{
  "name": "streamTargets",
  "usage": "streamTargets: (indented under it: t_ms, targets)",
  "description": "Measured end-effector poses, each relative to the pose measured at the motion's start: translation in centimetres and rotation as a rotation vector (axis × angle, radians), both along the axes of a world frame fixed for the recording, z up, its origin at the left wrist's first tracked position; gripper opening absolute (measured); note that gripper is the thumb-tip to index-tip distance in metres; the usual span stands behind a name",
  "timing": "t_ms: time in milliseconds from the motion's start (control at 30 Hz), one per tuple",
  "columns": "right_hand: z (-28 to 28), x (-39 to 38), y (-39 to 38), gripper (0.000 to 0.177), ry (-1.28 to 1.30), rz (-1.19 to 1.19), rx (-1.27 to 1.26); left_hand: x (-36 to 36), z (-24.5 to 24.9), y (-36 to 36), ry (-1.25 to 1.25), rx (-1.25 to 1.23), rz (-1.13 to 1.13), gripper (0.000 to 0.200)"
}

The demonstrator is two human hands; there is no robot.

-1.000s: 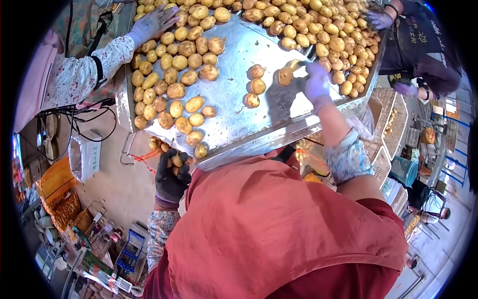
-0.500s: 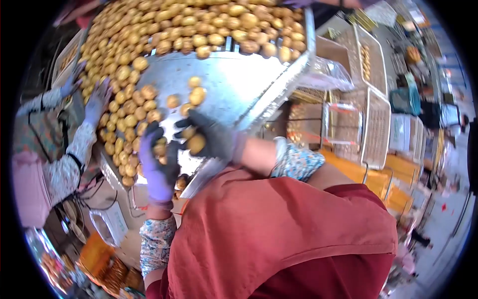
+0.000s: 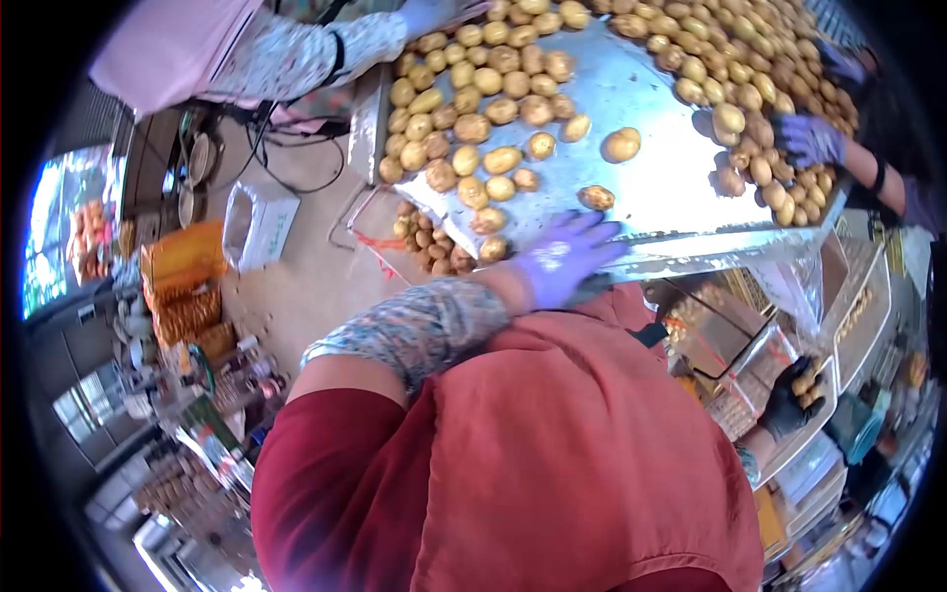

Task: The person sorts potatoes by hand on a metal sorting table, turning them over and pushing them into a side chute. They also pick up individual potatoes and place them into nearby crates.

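My left hand [image 3: 572, 257], in a purple glove, lies spread at the near edge of the metal table [image 3: 656, 212], just below a single brown potato [image 3: 596, 197]. Nothing shows in its fingers. Far to the right, my right hand [image 3: 786, 403] in a dark glove is wrapped round some potatoes [image 3: 807, 383], over the edge of a pale crate [image 3: 831, 380]. Loose potatoes [image 3: 503, 109] lie on the table's left part, and a lone one [image 3: 621, 145] rests near its middle.
A co-worker's sleeve [image 3: 296, 57] reaches in at the upper left. Another person's purple-gloved hand [image 3: 811, 140] touches potatoes at the right. Brown potatoes [image 3: 426, 240] lie below the table's left edge. A white box [image 3: 258, 225] and orange sacks [image 3: 182, 257] stand at the left.
The view has turned. My right hand has moved from the table to the crates at the right with potatoes in it. My left hand has opened and now lies flat by the table edge.
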State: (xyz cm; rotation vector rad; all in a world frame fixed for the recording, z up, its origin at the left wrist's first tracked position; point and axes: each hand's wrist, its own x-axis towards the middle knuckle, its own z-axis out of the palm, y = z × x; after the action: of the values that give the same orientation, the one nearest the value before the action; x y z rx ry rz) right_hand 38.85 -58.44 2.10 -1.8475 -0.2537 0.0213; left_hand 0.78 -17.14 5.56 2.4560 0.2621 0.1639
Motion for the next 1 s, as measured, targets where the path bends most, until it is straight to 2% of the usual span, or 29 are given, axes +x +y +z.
streamTargets:
  t_ms: [33, 67, 100, 167, 233, 300, 333, 367, 433, 467, 500, 533, 567, 633, 700, 733, 767, 800, 833, 867, 900, 967, 1000]
  targets:
    - [0.5, 0.8, -0.3, 0.043, -0.005, -0.1, -0.061, -3.7, -2.8, 0.4, 0.04, 0.087, 0.056, 0.051]
    - [1.0, 0.9, 0.7, 0.043, -0.014, -0.167, -0.114, -7.3, -4.3, 0.9, 0.174, 0.067, 0.098, 0.047]
    - [1.2, 1.2, 1.9, 0.043, -0.034, -0.193, -0.146, -11.5, -6.5, 1.1, 0.032, 0.055, 0.14, 0.046]
    - [1.4, 0.6, 6.7, 0.043, -0.07, -0.173, -0.188, -15.2, -2.7, 1.8, 0.028, 0.047, 0.182, 0.048]
    - [0.6, -0.9, 13.9, 0.042, -0.079, -0.028, -0.192, -17.3, -3.2, 1.5, 0.055, 0.044, 0.4, 0.05]
    - [-0.7, -4.7, 22.8, 0.042, -0.071, 0.219, -0.229, -16.1, -2.2, 2.6, 0.007, 0.141, 0.63, 0.05]
    - [-1.5, -6.6, 27.2, 0.046, -0.377, 0.523, -0.394, -13.9, -1.9, 3.4, 0.011, 0.166, 0.725, 0.05]
    - [-1.6, -10.5, 30.4, 0.044, -0.51, 0.664, -0.508, -11.7, -1.5, 4.2, -0.001, 0.122, 0.759, 0.051]
    - [-1.9, -18.2, 36.6, 0.042, -0.808, 0.942, -0.659, -8.1, -3.1, 4.1, 0.024, 0.134, 0.684, 0.057]
    - [0.0, -21.8, 37.4, 0.048, -0.625, 1.165, -0.784, -7.0, -3.7, 3.3, 0.104, 0.14, 0.546, 0.059]
    - [-1.0, -23.9, 37.3, 0.055, -0.49, 1.359, -0.653, -6.6, -4.3, 2.5, 0.184, 0.146, 0.416, 0.061]
    - [-0.5, -24.8, 37.2, 0.058, -0.368, 1.511, -0.683, -7.5, -6.2, 1.7, 0.169, 0.19, 0.336, 0.055]
    - [1.0, -24.5, 38.1, 0.053, -0.287, 1.572, -0.663, -9.0, -5.8, 1.7, 0.15, 0.053, 0.357, 0.052]
    - [-0.5, -21.5, 38.9, 0.043, -0.321, 1.419, -0.274, -12.6, -4.4, 2.9, 0.1, -0.211, 0.369, 0.046]
    - [0.6, -17.2, 41.7, 0.039, -0.557, 1.227, -0.274, -14.7, -4.2, 4.6, 0.091, -0.214, 0.38, 0.038]
    - [1.5, -16.9, 43.1, 0.038, -0.481, 1.169, -0.45, -13.9, -2.8, 6.5, -0.107, -0.056, 0.415, 0.03]
    - [2.0, -16.6, 44.0, 0.037, -0.41, 1.1, -0.617, -13.2, -3.0, 8.4, -0.133, -0.069, 0.514, 0.029]
    - [-1.5, -16.0, 42.7, 0.046, -0.267, 1.228, -0.527, -11.8, -1.2, 10.7, -0.214, -0.009, 0.638, 0.031]
    - [-4.7, -16.8, 41.4, 0.056, -0.666, 1.285, -0.443, -10.7, -1.2, 13.3, -0.294, 0.227, 0.742, 0.038]
    - [-2.5, -19.7, 41.1, 0.067, -0.428, 1.316, -0.594, -10.4, -3.7, 15.1, -0.192, 0.453, 0.909, 0.047]
    - [-1.1, -20.8, 41.4, 0.064, -0.379, 1.393, -0.739, -9.3, -4.4, 16.0, 0.007, 0.378, 1.07, 0.054]
    - [1.7, -21.6, 42.8, 0.054, -0.333, 1.472, -0.846, -7.6, -6.8, 13.6, 0.367, 0.43, 0.995, 0.056]
    - [2.8, -21.5, 43.9, 0.047, -0.389, 1.41, -0.76, -7.3, -7.9, 12.1, 0.498, 0.541, 0.831, 0.053]
